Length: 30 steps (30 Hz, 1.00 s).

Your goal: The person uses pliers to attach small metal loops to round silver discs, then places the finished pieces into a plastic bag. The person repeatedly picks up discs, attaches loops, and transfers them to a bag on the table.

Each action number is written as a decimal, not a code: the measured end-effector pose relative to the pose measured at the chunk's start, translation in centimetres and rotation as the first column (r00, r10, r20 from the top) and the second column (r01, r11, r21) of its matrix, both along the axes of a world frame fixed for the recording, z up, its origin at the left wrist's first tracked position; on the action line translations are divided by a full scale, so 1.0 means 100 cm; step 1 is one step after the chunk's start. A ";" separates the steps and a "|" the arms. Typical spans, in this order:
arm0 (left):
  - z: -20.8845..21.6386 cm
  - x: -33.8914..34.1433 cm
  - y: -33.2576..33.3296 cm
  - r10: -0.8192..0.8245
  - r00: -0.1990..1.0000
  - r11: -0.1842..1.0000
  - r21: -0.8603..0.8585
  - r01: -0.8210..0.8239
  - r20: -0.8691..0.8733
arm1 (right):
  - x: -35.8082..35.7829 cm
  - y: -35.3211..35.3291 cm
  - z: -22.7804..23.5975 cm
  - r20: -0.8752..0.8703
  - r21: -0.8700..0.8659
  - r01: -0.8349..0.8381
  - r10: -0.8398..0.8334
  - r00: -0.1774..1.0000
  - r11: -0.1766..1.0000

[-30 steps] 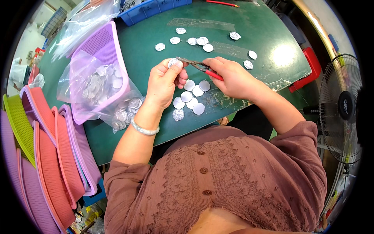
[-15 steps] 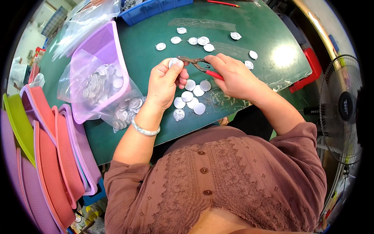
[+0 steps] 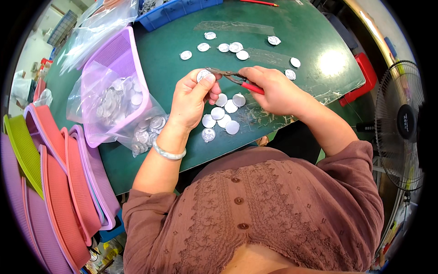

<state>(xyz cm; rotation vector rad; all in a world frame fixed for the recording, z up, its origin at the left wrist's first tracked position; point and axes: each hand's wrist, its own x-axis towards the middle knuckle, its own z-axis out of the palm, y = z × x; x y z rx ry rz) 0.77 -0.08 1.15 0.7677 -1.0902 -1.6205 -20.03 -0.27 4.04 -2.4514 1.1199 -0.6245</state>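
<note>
Pliers have closed further since the earlier frame — I observe right fingers clenched around the red handle, left fingers pinching a silver medallion.

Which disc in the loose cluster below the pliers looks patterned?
The lower-left silver disc, closest to the bracelet: its face looks embossed, while the other discs there show plain faces.

A loose brown blouse is showing a front panel of tonal floral embroidery. Three round, dark brown buttons are running down its middle, and small stitched motifs are dotting the sides. Wide, elbow-length sleeves are creasing softly. A smooth, pale bangle is circling the left wrist.
</note>
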 end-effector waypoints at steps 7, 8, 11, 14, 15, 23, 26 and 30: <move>-0.002 0.000 0.000 -0.045 0.999 0.999 -0.018 0.045 -0.001 | -0.005 -0.002 0.009 0.107 0.277 -0.039 0.009 0.994 0.960; -0.002 0.000 0.000 -0.047 0.999 0.999 -0.010 0.047 0.005 | -0.007 -0.003 0.010 0.108 0.322 -0.041 0.006 0.994 0.946; -0.003 -0.001 0.000 -0.067 0.998 0.998 0.010 0.067 0.007 | -0.011 -0.006 0.009 0.099 0.437 -0.056 0.014 0.995 0.897; -0.004 -0.001 -0.002 -0.078 0.997 0.996 0.038 0.077 0.015 | -0.015 -0.008 0.007 0.072 0.463 -0.063 0.033 0.997 0.884; -0.005 -0.001 -0.002 -0.075 0.997 0.996 0.050 0.074 0.020 | -0.015 -0.010 0.006 0.063 0.472 -0.069 0.044 0.997 0.879; -0.006 -0.001 -0.005 -0.033 0.997 0.991 0.131 0.041 -0.064 | -0.018 -0.016 0.004 0.115 0.612 -0.077 0.008 0.993 0.787; -0.004 -0.001 -0.003 -0.007 0.999 0.992 0.127 0.014 -0.052 | -0.015 -0.015 0.005 0.114 0.576 -0.095 0.036 0.993 0.812; -0.004 -0.001 -0.004 -0.004 0.999 0.992 0.125 0.008 -0.035 | -0.013 -0.012 0.008 0.084 0.536 -0.080 0.041 0.996 0.840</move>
